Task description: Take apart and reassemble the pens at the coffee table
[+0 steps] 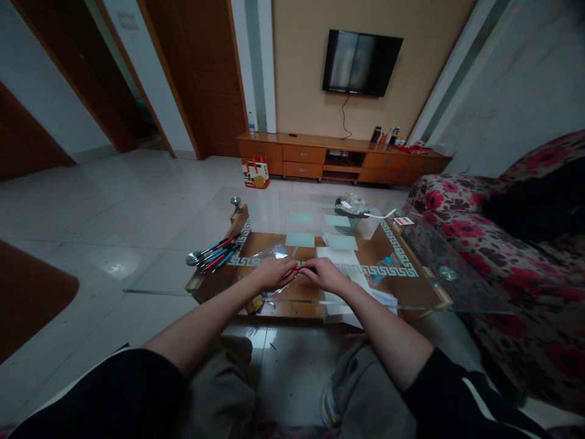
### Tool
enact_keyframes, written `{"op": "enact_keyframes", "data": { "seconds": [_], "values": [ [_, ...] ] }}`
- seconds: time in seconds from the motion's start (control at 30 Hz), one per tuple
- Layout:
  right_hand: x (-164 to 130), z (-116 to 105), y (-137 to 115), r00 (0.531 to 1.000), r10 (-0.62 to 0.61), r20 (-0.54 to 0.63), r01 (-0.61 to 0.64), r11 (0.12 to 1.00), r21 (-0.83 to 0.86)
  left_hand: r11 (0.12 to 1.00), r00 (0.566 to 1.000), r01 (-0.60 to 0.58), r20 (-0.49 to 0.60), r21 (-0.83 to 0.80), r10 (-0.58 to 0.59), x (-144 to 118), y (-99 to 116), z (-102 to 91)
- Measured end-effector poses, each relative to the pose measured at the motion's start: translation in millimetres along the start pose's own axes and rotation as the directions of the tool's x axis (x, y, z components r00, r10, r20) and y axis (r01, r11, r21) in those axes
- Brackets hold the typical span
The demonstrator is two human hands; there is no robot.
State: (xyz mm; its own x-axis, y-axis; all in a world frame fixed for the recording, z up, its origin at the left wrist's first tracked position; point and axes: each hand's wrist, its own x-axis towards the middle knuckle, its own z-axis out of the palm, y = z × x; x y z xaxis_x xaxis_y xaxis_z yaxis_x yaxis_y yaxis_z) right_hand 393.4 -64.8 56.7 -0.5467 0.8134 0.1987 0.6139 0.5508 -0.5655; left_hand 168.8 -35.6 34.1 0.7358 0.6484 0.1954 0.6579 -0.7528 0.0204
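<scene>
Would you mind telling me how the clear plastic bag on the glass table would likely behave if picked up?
The clear plastic bag looks thin and crinkled, so probably floppy and light. Lying on the smooth glass table, it would likely slide easily when pushed.

We have bare glass (292, 210) beyond our hands; the pens (214, 253) block the left, the bowl (351, 210) the far right, papers (340, 256) ahead

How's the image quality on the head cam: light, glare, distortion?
Head view: dim indoor light, dark corners; strong wide-angle bending of walls and door frames; soft glare patch on the floor tiles and reflections across the glass table; left hand and right hand meet on a small red item, too small and soft to identify; pens slightly blurred.
</scene>
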Motion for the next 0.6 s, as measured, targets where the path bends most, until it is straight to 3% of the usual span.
{"op": "enact_keyframes", "data": {
  "seconds": [0.33,0.6],
  "values": [
    [-1,2,11,0.996,0.06,-0.059,-0.061,0.998,-0.017,0.998,0.999,0.047,0.008,-0.034,-0.046,-4,-5,-0.9],
    [-8,-1,31,0.949,0.113,-0.295,-0.136,0.989,-0.06,0.981,0.981,0.19,-0.034,-0.027,-0.191,-8,-11,2.9]
  ]
}}
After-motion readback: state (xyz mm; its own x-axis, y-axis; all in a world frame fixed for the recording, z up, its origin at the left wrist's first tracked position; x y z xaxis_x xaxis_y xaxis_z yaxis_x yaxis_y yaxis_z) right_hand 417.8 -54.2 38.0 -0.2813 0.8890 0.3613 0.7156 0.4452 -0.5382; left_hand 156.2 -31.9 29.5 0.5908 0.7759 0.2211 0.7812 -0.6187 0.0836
